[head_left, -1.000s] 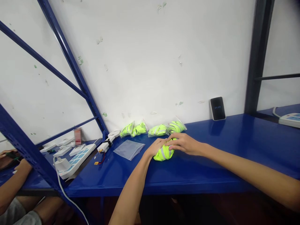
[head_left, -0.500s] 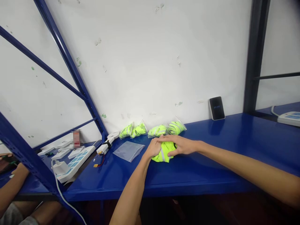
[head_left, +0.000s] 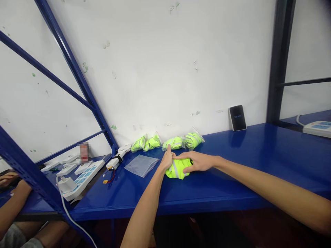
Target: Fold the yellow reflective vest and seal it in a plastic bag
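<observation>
While the left hand [head_left: 167, 159] presses against the left side of a crumpled fluorescent-yellow fabric bundle with a pale grey stripe [head_left: 177, 169], the right hand [head_left: 201, 161] covers its right side. The right grip is spread, thumb low on the front of the fabric and fingers reaching across the top to the left hand. The left grip has its thumb raised; its other fingers are partly hidden, so I cannot tell how far they close. The bundle lies on the glossy blue surface [head_left: 253, 162], near its front edge. Just behind stand four similar yellow bundles in clear plastic bags [head_left: 174, 142], in a row by the white wall [head_left: 155, 69]. Flat translucent plastic bags [head_left: 141, 165] lie to the left.
</observation>
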### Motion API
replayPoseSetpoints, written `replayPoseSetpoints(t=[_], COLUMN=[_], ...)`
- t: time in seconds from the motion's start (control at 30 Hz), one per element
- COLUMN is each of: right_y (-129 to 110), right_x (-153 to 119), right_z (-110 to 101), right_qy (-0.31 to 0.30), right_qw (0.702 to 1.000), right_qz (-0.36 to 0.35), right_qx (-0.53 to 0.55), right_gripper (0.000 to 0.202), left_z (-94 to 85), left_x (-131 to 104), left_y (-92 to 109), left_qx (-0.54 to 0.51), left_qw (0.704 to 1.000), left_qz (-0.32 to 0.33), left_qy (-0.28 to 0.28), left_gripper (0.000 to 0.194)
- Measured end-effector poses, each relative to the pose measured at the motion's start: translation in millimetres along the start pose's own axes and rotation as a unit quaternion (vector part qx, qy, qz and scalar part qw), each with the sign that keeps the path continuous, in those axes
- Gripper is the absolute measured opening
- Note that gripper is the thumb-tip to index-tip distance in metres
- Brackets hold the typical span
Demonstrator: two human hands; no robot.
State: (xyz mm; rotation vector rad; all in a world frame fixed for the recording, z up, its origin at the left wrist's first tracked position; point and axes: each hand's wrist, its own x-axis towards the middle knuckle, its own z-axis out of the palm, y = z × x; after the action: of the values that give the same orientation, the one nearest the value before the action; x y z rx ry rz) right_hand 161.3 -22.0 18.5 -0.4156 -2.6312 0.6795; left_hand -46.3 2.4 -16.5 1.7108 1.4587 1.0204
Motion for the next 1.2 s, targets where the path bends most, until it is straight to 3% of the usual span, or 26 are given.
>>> replayPoseSetpoints(t=[0.1,0.27,0.37,0.43,0.53,0.6,0.67,0.77,0.87,1.03,1.1,1.2], right_y=[-0.7,-4.1,-7.3,-8.6,-6.7,-2.7,2.5,9.6,13.3,14.6,15.8,18.9], right_x=[-1.3,-1.9,-2.5,-3.5,-5.3,-5.5,-4.2,-0.3,3.5,6.4,6.6,5.5], right_z=[1.0,2.5,3.4,4.1,5.8,8.0,11.0,16.0,19.9,21.6,20.6,18.2], right_qy=[-0.004,0.002,0.013,0.022,0.046,0.071,0.098,0.139,0.174,0.185,0.213,0.268], right_qw=[1.000,0.999,0.998,0.998,0.998,0.997,0.995,0.989,0.979,0.949,0.925,0.882], right_qz=[-0.014,-0.036,-0.027,-0.013,0.003,0.009,0.019,0.045,0.082,0.146,0.156,0.155], right_qx=[-0.020,-0.024,-0.046,-0.058,-0.050,-0.035,-0.013,0.023,0.062,0.209,0.274,0.354], right_gripper=[0.069,0.064,0.064,0.064,0.064,0.062,0.059,0.057,0.057,0.065,0.068,0.068], left_z=[-0.5,-4.4,-13.8,-27.9,-62.6,-89.8,-113.4,-132.1,-127.6,-87.0,-67.5,-43.0], left_x=[2.4,-0.3,-4.1,-8.8,-23.2,-37.3,-52.1,-67.7,-68.0,-39.1,-25.0,-11.7], left_y=[-0.6,5.3,11.6,14.9,14.9,9.9,1.1,-14.2,-21.7,-10.7,-5.7,-4.2], left_qx=[0.015,0.002,0.040,0.075,0.167,0.274,0.353,0.417,0.417,0.388,0.347,0.272], left_qw=[0.999,0.994,0.996,0.997,0.980,0.953,0.931,0.909,0.906,0.902,0.911,0.932], left_qz=[-0.029,-0.032,0.005,0.021,0.058,0.086,0.064,0.031,0.060,0.187,0.223,0.224], left_qy=[0.012,-0.104,-0.074,0.001,0.095,0.092,0.065,-0.006,-0.043,0.007,-0.013,-0.082], left_gripper=[0.076,0.070,0.071,0.070,0.058,0.051,0.048,0.039,0.033,0.030,0.029,0.031])
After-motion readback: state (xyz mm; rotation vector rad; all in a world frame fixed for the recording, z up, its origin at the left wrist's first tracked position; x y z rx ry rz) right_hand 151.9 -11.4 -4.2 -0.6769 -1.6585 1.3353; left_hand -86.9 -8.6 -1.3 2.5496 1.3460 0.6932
